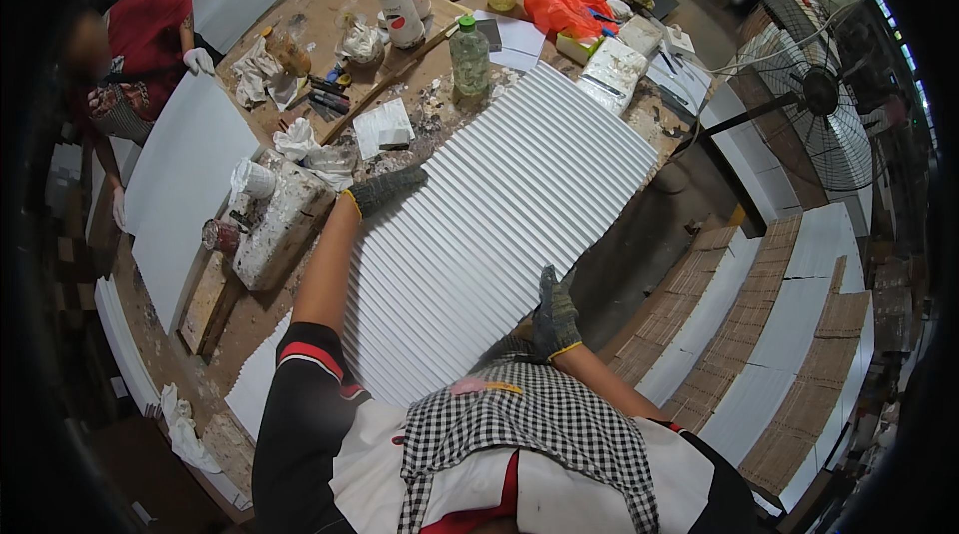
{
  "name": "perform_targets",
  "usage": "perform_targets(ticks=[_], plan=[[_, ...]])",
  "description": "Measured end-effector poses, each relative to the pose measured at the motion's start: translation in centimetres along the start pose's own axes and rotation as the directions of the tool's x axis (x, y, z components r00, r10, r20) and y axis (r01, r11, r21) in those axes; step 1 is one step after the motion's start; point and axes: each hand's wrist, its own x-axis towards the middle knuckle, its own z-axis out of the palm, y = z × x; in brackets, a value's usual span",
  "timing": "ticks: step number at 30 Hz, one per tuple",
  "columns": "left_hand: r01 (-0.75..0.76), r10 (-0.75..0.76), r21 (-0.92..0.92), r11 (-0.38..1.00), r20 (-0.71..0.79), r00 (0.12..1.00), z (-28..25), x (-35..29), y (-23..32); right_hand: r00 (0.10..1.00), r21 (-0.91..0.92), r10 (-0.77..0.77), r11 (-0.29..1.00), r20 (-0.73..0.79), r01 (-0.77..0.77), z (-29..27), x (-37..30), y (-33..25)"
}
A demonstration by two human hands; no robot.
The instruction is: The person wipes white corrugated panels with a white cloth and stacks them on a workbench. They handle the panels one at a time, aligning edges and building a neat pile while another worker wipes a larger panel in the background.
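A broad white layer of narrow parallel ridges (489,214) lies slantwise across the table before me, like a fanned-out stack of white sheets. My left hand (388,191), in a dark grey knit glove with a yellow cuff, holds its left edge, the fingers pointing right. At the near right edge, my right hand (555,316) in a matching glove grips the stack, fingers pointing away from me. Parts of both hands' fingers are hidden by the edges. Close to my left hand are a paint-spattered white block (285,224) and crumpled white paper (312,152).
A green-capped bottle (469,56) stands beyond the stack, near an orange-red plastic bag (567,8). A standing fan (819,91) is at the right, above rows of white and brown stacks (744,334). At left, a gloved co-worker (150,64) handles a large white sheet (185,184).
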Motion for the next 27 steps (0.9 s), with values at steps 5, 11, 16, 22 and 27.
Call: perform_targets(ticks=[5, 11, 16, 22, 27], plan=[[-0.075, 0.083, 0.053, 0.996, -0.157, 0.984, 2.0, -0.5, 2.0, 0.984, -0.037, 0.048, 0.998, 0.169, -0.043, -0.1, 0.0, -0.8], [-0.028, 0.250, 0.473, 0.881, -0.413, 0.876, 4.9, -1.7, 7.8, 0.904, 0.593, 0.409, 0.761, -0.124, -0.263, -0.4, 1.2, -3.3], [0.057, 0.243, 0.561, 0.826, -0.445, 0.862, 4.7, -0.7, 6.8, 0.983, -0.205, 0.129, 0.966, -0.132, -0.155, 0.8, -1.9, 0.6], [0.022, 0.800, 0.923, 0.385, -0.345, 0.491, 6.9, -2.7, 8.4, 0.828, 0.852, 0.547, 0.486, -0.123, -0.195, 12.0, -15.1, 16.6], [-0.105, 0.867, 0.951, 0.291, -0.216, 0.449, 16.4, -14.5, 12.2, 0.776, 0.255, 0.594, 0.733, 0.211, -0.630, 21.1, -26.6, 20.0]])
